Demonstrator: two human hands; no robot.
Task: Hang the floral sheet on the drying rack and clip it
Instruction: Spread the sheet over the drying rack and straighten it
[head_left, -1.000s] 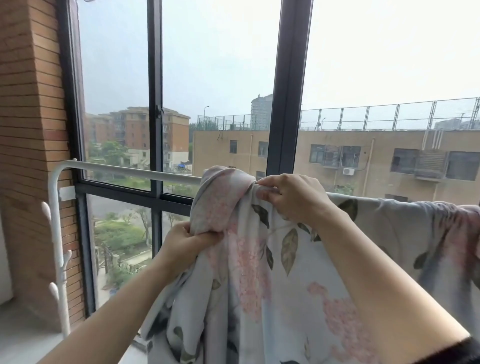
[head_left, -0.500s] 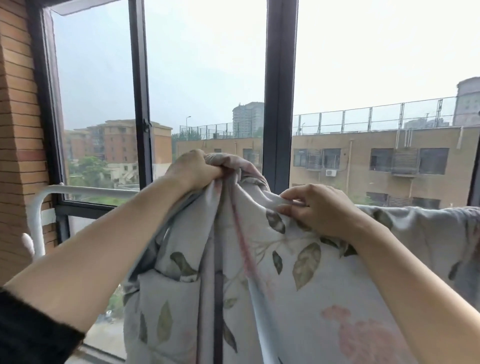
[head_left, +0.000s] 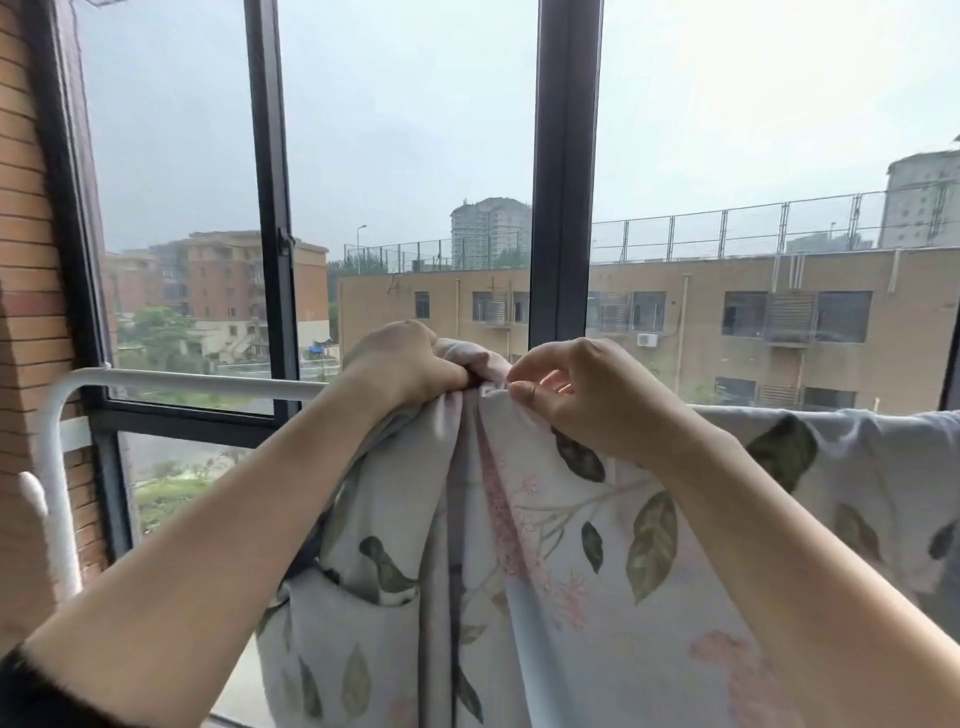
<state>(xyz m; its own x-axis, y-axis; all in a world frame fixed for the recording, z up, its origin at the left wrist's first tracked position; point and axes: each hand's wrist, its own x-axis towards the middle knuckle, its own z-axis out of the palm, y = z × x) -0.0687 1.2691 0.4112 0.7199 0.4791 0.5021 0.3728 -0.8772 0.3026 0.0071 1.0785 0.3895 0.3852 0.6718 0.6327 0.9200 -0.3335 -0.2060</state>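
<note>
Floral sheet (head_left: 519, 571) hangs over the top rail of the white drying rack (head_left: 208, 382), gathered into a tight bunch at centre. The rail's long axis runs left to right, parallel to the window.

Left hand (head_left: 400, 364): grip clenched round the bunched top of the sheet, at rail height. Right hand (head_left: 587, 395): grip pinching a fold of the same fabric between thumb and forefinger, just beside the left, the two nearly touching.

Key relation: to the right of both hands the sheet lies spread flat along the rail; to the left the rail is bare as far as its curved corner. The left hand is nearer that bare stretch, so spreading the bunch is judged to run leftward along the rail.

Surroundings: dark window frame (head_left: 563, 208) directly behind the rack, brick wall (head_left: 26, 260) at far left beyond the corner post. Nothing visible obstructs the bare rail. No clip is in view; clipping is judged not yet done
</note>
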